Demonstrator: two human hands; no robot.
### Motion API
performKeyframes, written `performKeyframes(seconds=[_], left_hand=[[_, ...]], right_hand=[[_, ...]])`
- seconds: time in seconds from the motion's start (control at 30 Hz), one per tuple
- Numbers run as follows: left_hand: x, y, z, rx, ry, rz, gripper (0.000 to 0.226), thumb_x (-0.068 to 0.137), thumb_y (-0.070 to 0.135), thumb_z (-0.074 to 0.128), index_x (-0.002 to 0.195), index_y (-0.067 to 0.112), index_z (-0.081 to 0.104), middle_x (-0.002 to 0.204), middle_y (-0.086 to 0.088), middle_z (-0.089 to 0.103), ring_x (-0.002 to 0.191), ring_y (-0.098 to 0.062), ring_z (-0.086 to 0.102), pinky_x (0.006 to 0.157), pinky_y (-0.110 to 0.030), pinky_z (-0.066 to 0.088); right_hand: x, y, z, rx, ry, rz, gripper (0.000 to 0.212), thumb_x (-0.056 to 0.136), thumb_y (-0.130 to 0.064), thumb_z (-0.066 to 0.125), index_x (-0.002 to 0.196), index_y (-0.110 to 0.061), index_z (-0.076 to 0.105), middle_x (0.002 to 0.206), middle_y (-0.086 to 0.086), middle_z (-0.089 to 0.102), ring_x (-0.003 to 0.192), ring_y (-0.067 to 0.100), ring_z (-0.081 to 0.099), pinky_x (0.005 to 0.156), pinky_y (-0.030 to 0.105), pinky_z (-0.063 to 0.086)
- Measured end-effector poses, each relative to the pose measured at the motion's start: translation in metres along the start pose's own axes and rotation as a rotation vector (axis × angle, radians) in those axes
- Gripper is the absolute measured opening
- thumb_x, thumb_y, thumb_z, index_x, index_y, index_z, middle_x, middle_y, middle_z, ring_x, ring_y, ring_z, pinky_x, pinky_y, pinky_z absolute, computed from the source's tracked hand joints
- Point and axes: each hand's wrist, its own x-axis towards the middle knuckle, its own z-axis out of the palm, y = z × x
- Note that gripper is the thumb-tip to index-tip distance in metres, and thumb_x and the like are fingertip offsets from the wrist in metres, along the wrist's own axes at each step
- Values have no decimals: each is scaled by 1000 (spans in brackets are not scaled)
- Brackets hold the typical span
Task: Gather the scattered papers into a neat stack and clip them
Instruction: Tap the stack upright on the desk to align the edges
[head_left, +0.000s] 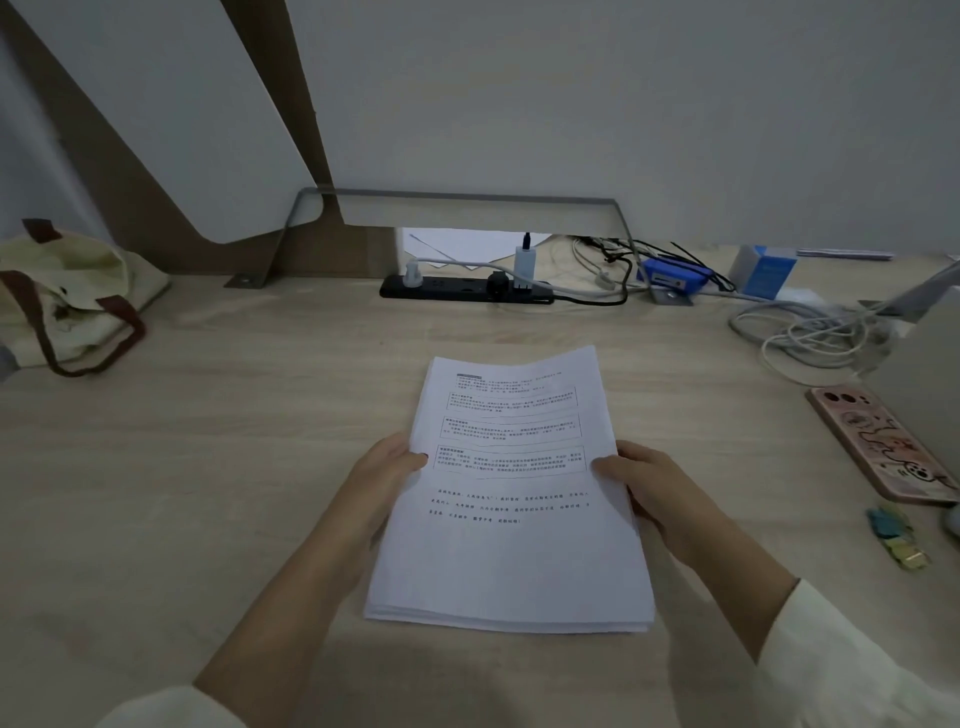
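A stack of printed white papers (511, 540) is held over the middle of the wooden desk (218, 457), its near edge showing several layered sheets. My left hand (387, 467) grips the stack's left edge, thumb on top. My right hand (631, 480) grips the right edge the same way, with its thumb on the top sheet. A small cluster of teal and yellow clips (896, 538) lies on the desk to the right, apart from both hands.
A phone in a pink case (883, 444) lies at the right. A cream tote bag (67, 301) sits far left. A black power strip (467, 287), tangled cables (810, 332), and blue boxes (763, 270) line the back edge below the wall.
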Motion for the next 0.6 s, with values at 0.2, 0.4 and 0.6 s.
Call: performKeyframes(seconds=[0.2, 0.4, 0.6], left_hand=[[0, -2, -9, 15, 12, 4, 21, 89, 8, 47, 72, 11, 57, 65, 6, 64, 62, -10, 58, 59, -25, 41], [-5, 6, -10, -69, 20, -19, 50, 75, 36, 67, 117, 11, 58, 107, 0, 71, 97, -17, 68, 87, -36, 51], [-14, 52, 7, -280, -44, 152, 31, 82, 18, 65, 113, 15, 65, 109, -8, 72, 101, -29, 68, 93, -49, 50]], right_hand=[[-8, 19, 8, 202, -220, 46, 30, 89, -6, 55, 118, -14, 58, 111, 9, 71, 93, 27, 71, 72, 36, 59], [-19, 17, 6, 320, -238, -43, 33, 86, -4, 56, 118, -8, 60, 110, 14, 71, 96, 33, 69, 73, 38, 59], [-36, -26, 5, 347, -205, -292, 33, 82, -6, 56, 113, -11, 64, 107, 9, 73, 90, 27, 71, 70, 33, 59]])
